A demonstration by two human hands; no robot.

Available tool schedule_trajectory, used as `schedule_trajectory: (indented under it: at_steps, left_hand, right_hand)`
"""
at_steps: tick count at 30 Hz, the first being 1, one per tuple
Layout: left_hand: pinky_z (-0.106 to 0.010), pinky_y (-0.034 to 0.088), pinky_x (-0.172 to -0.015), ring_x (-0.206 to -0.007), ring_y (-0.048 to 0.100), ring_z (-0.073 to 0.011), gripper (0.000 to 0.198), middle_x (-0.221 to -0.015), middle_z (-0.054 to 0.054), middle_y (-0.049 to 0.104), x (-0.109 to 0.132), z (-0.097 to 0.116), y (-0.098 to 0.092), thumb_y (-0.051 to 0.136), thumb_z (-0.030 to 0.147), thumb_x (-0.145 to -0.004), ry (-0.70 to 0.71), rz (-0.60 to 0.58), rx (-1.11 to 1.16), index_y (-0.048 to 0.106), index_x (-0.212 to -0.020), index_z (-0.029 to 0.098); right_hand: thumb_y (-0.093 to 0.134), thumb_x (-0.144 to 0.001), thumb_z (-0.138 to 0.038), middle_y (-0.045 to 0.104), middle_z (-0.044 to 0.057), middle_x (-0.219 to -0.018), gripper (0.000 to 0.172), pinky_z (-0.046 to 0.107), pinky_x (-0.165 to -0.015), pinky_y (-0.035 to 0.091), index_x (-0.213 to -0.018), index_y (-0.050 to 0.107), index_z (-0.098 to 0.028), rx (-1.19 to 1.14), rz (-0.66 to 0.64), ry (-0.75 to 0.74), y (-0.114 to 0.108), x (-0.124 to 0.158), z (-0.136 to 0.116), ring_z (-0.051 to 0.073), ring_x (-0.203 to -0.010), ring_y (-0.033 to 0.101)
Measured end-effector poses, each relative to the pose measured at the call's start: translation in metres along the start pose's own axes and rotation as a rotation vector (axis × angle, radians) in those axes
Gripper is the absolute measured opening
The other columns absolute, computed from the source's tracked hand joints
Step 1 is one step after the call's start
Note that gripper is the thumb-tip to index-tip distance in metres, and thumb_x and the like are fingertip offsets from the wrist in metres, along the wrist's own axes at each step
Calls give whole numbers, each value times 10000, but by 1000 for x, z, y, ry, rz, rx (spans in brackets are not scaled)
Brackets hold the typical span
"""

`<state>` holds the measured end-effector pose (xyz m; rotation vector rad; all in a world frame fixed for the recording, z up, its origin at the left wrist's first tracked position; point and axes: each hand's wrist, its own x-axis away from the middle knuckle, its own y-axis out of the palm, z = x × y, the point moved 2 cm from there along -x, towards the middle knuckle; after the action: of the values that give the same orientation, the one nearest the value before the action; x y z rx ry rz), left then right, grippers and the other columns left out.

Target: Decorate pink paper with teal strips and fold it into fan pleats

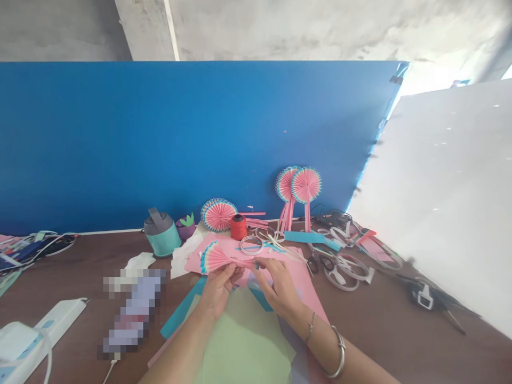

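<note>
A pink pleated paper fan [215, 257] with a blue and cream edge is spread at its left end and gathered narrow at its middle. My left hand [222, 288] pinches it near the gathered middle. At the narrow right end, my right hand [278, 284] has its fingers closed on the same fan. Under both hands lie coloured sheets, with a pale green sheet [240, 341] on top and a pink sheet [312, 290] beneath. Just beyond the fan are a roll of tape [252, 245] and a red thread spool [239, 228].
Finished pink paper rosettes [306, 184] on strips lean against the blue partition [180, 133]; more rosettes [220, 215] lie left of them. A teal pot [162, 234] stands back left. Scissors [313, 264] and looped white cables [348, 272] lie right. A power strip [52, 330] sits front left.
</note>
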<state>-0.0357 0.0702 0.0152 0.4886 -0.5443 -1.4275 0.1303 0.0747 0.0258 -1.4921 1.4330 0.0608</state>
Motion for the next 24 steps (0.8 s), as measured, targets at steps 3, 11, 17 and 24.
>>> schedule_trajectory:
  at_steps: [3,11,17,24]
  left_hand:
    - [-255,544,-740,-714,680,-138,290,-761,-26,741,1,0,1,859,297,-554,-6,-8,10,721,-763,152]
    - [-259,555,-747,-731,685,-148,288,-761,-36,744,3,0,0,864,289,-557,-27,-28,30,726,-764,142]
    - [-272,552,-757,-732,686,-155,268,-772,-48,743,2,-1,0,854,259,-573,-23,-25,47,724,-769,133]
    - [-236,544,-722,-685,685,-139,272,-690,-26,732,-6,-2,-7,873,295,-525,32,72,85,709,-691,155]
  right_hand:
    - [514,-895,-319,680,63,-970,247,338,-801,426,-1100,567,-191,21,0,-9,2,1,1,208,-894,615]
    - [558,-853,-298,685,60,-922,263,346,-769,443,-1090,578,-185,39,23,36,2,-2,1,209,-840,631]
    - [585,-828,-321,680,67,-938,303,369,-795,449,-1101,568,-192,-9,-13,68,4,1,3,214,-846,623]
    - [385,-936,-419,548,96,-1290,375,433,-993,400,-1231,530,-240,-373,107,244,-21,-14,-20,240,-1204,486]
